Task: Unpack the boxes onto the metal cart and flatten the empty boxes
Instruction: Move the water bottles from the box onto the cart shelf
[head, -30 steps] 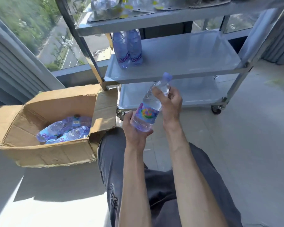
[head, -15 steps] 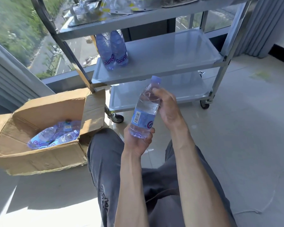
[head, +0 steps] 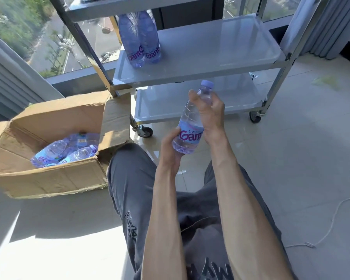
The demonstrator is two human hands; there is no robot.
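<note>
I hold one clear water bottle [head: 190,126] with a purple label and cap, upright in front of the metal cart [head: 220,47]. My left hand [head: 170,150] grips its base, and my right hand [head: 210,116] wraps round its neck just under the cap. Two matching bottles [head: 139,39] stand on the left of the cart's middle shelf. An open cardboard box [head: 55,174] sits on the floor to my left with several bottles [head: 65,150] lying inside.
The cart's bottom shelf [head: 180,102] holds nothing I can see and rolls on castors [head: 144,131]. A glass window wall and grey curtains stand behind the cart. My knees in grey trousers are below my arms. A thin string [head: 321,229] lies on the tiled floor at right.
The bottle has turned in my hands, so the label's name now faces me instead of the barcode. Both hands stay on it in front of the cart.
</note>
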